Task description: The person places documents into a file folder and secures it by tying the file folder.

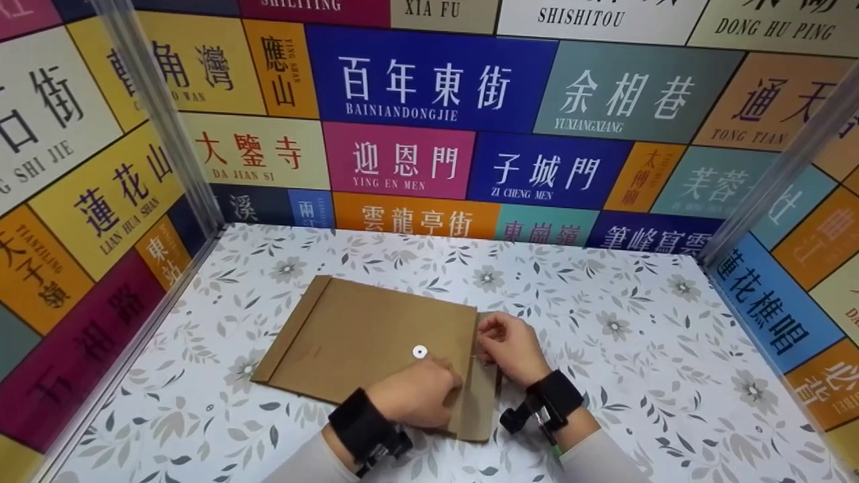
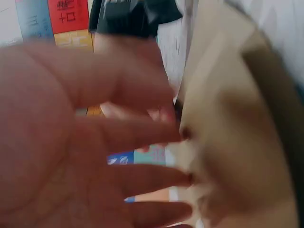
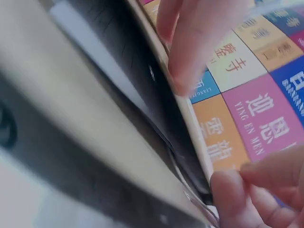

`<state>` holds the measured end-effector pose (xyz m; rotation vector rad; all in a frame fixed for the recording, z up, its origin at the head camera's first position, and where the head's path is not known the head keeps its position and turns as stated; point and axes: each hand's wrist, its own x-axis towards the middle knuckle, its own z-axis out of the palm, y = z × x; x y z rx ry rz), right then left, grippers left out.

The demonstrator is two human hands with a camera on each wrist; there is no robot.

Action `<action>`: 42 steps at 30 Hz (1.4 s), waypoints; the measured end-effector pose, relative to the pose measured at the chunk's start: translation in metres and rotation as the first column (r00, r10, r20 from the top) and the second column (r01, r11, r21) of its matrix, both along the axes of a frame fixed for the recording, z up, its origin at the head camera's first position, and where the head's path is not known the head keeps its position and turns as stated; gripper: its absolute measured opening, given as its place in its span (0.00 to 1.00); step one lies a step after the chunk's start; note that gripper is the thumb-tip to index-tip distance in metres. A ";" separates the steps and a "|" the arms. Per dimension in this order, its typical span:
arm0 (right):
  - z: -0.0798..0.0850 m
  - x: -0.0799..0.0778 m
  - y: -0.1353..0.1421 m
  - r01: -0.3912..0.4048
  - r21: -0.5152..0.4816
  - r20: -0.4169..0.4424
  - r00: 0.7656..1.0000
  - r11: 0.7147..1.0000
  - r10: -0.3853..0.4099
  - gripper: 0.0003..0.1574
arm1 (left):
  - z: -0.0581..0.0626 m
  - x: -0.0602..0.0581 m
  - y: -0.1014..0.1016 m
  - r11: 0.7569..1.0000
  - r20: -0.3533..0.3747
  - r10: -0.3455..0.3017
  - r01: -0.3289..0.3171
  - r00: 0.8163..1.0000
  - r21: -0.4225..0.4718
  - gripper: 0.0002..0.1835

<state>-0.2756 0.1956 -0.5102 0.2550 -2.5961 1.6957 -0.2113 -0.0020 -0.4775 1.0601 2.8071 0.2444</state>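
The brown folder [image 1: 362, 329] lies aslant on the patterned tabletop [image 1: 584, 429], its flap [image 1: 478, 412] to the right and a white button [image 1: 419, 351] on its upper face. The left hand [image 1: 419, 392] is over the folder's near right part; the left wrist view shows its fingers straight and spread, fingertips against the brown card. The right hand [image 1: 513, 347] is at the flap end, thumb and finger together, apparently pinching the thin string [image 3: 183, 175], though blur makes that uncertain. Lettered panels [image 1: 429, 77] stand behind.
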 end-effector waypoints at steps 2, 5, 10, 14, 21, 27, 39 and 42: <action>0.003 0.002 -0.001 -0.008 0.167 -0.122 0.992 0.986 0.029 0.09 | -0.002 0.002 0.000 0.997 -0.016 -0.004 0.003 1.000 -0.077 0.12; 0.006 0.005 -0.001 0.035 0.375 -0.249 0.966 0.926 0.065 0.09 | -0.007 0.006 0.005 0.988 -0.030 0.027 -0.032 0.999 -0.153 0.14; 0.007 0.003 0.007 0.100 0.524 -0.306 0.949 0.846 0.077 0.12 | -0.010 0.011 0.013 0.979 -0.019 0.066 -0.068 0.998 -0.192 0.18; 0.006 0.001 0.018 0.057 0.584 -0.289 0.947 0.810 0.142 0.14 | -0.011 0.011 0.014 0.980 -0.069 0.027 -0.040 0.997 -0.193 0.21; 0.000 -0.002 0.022 -0.030 0.684 -0.232 0.939 0.729 0.256 0.09 | -0.015 0.012 0.019 0.980 -0.099 0.026 -0.045 0.995 -0.192 0.20; 0.000 -0.004 0.016 -0.028 0.703 -0.215 0.944 0.710 0.249 0.16 | -0.015 0.013 0.018 0.977 -0.103 0.042 -0.062 0.994 -0.202 0.20; -0.006 -0.008 0.016 -0.200 0.702 -0.119 0.913 0.684 0.389 0.12 | -0.013 0.012 0.016 0.979 -0.084 0.050 -0.066 0.995 -0.194 0.19; -0.009 -0.011 0.023 -0.243 0.571 -0.118 0.921 0.784 0.372 0.11 | -0.014 0.013 0.017 0.981 -0.092 0.047 -0.064 0.995 -0.185 0.18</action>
